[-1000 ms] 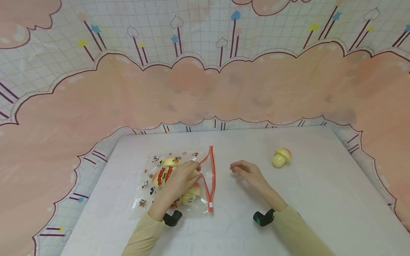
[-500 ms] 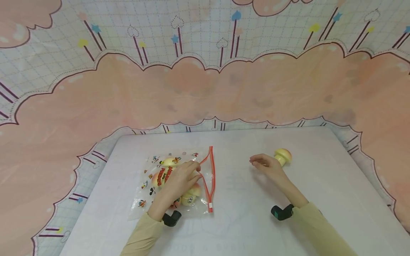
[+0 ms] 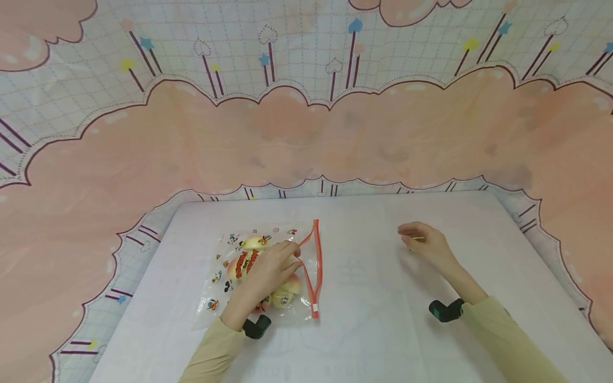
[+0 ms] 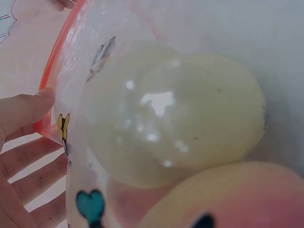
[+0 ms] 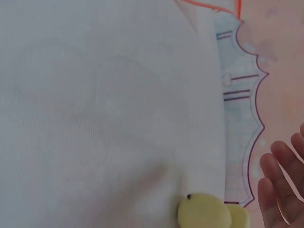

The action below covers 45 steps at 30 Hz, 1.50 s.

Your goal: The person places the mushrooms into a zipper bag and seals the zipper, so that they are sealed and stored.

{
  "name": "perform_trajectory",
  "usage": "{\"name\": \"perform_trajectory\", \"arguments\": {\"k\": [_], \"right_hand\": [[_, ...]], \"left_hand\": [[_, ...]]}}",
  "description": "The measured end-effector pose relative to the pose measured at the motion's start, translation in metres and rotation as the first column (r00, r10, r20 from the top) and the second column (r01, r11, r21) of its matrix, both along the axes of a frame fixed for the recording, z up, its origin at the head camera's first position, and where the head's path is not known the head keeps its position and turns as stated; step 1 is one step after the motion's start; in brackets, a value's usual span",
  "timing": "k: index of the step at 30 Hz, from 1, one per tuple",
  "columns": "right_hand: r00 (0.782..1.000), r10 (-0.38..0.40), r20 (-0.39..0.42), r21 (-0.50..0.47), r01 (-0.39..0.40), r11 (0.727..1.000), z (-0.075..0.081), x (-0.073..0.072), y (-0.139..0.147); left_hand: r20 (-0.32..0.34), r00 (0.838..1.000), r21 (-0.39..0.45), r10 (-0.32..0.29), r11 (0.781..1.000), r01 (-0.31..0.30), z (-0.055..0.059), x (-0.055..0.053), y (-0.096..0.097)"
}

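Pinching the red zip edge (image 3: 320, 255) of a clear printed bag (image 3: 215, 290) with the left hand (image 3: 268, 268), with thumb on the strip and fingers beyond it, parting the mouth. Holding the right hand (image 3: 426, 242) well apart from the left, with fingers long and loose, clamped on nothing. Noting a loose yellow piece (image 5: 204, 211) near those fingers in the right wrist view; mostly hidden behind the hand in the head view. Cannot tell of any contact.

Reading the step as pick-up of the loose piece, with the bag steadied for loading. Calls next for closing thumb and fingers round the piece, lifting it clear, then likely carrying it leftward to the gap at the zip. Needs a firm left pinch and wide-set lips; could otherwise snag on the strip.

Finding several pale rounded pieces (image 4: 204, 109) inside the bag, seen through the plastic. Farther out, noting white cloth (image 3: 354, 298) under everything and a pink cloud-patterned backdrop (image 3: 306, 138) beyond the far edge.
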State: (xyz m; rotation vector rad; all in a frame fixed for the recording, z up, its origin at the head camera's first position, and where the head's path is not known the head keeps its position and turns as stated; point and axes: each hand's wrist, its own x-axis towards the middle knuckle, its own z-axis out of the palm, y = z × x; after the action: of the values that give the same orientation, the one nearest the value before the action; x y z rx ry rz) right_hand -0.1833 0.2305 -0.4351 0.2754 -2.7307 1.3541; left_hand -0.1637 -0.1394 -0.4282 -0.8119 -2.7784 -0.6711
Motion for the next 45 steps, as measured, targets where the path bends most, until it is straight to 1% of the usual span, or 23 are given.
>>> {"name": "perform_trajectory", "arguments": {"k": [3, 5, 11, 15, 18, 22, 27, 32, 36, 38, 45], "right_hand": [[1.0, -0.005, -0.004, 0.008, 0.005, 1.0, 0.003, -0.002, 0.008], [1.0, -0.008, -0.022, 0.015, 0.008, 1.0, 0.003, -0.004, 0.013], [0.997, -0.065, -0.042, 0.067, 0.068, 0.995, 0.006, -0.009, 0.026], [0.996, -0.071, -0.046, 0.089, 0.075, 0.993, 0.005, -0.015, 0.035], [0.997, -0.072, -0.016, 0.092, 0.073, 0.993, 0.003, -0.021, 0.042], [0.995, -0.076, 0.058, 0.099, 0.07, 0.993, 0.0, -0.026, 0.05], [0.99, -0.066, 0.125, 0.101, 0.053, 0.993, -0.008, -0.03, 0.055], [0.974, -0.077, 0.212, 0.08, 0.061, 0.995, -0.018, -0.032, 0.059], [0.959, -0.092, 0.268, 0.052, 0.081, 0.995, -0.027, -0.033, 0.061], [0.953, -0.101, 0.286, 0.051, 0.09, 0.995, -0.029, -0.033, 0.061], [0.955, -0.108, 0.277, 0.08, 0.089, 0.993, -0.033, -0.032, 0.059]], "left_hand": [[0.006, 1.0, 0.002, 0.004, 1.0, -0.004, 0.0, 0.0, 0.0], [0.003, 1.0, 0.003, 0.004, 1.0, -0.004, 0.0, 0.001, 0.0], [-0.036, 0.999, -0.001, -0.01, 1.0, 0.01, -0.001, -0.001, -0.001], [-0.054, 0.998, 0.003, -0.018, 1.0, 0.018, -0.001, -0.001, -0.001], [-0.057, 0.998, 0.001, -0.021, 1.0, 0.022, -0.001, -0.001, -0.001], [-0.051, 0.998, -0.008, -0.022, 1.0, 0.021, 0.0, -0.002, 0.0], [-0.023, 1.0, -0.01, -0.016, 1.0, 0.015, 0.0, -0.002, 0.0], [0.009, 1.0, -0.005, -0.006, 1.0, 0.006, 0.0, -0.001, 0.0], [0.004, 1.0, -0.016, -0.009, 1.0, 0.009, 0.0, -0.001, 0.0], [0.001, 1.0, -0.023, -0.01, 1.0, 0.01, 0.0, -0.002, 0.0], [0.017, 1.0, -0.02, 0.0, 1.0, 0.001, 0.0, -0.001, 0.0]]}}
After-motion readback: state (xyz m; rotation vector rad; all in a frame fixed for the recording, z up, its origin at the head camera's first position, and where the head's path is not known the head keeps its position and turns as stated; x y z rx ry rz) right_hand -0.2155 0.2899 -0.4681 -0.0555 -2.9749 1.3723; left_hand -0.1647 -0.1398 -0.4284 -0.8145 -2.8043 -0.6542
